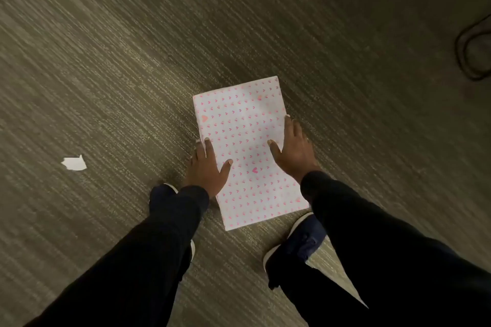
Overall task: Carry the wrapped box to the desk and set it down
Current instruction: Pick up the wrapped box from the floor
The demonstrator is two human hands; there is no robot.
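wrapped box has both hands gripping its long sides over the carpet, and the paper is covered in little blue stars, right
Not quite. The head view shows the paper on the wrapped box printed with little pink hearts, not blue stars. The rest holds: the left hand and right hand grip its long sides over the carpet.

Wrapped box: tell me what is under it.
Below the wrapped box, striped carpet shows all round. The left hand and right hand grip its long sides, fingers hidden beneath. Whether it rests on the carpet cannot be told.
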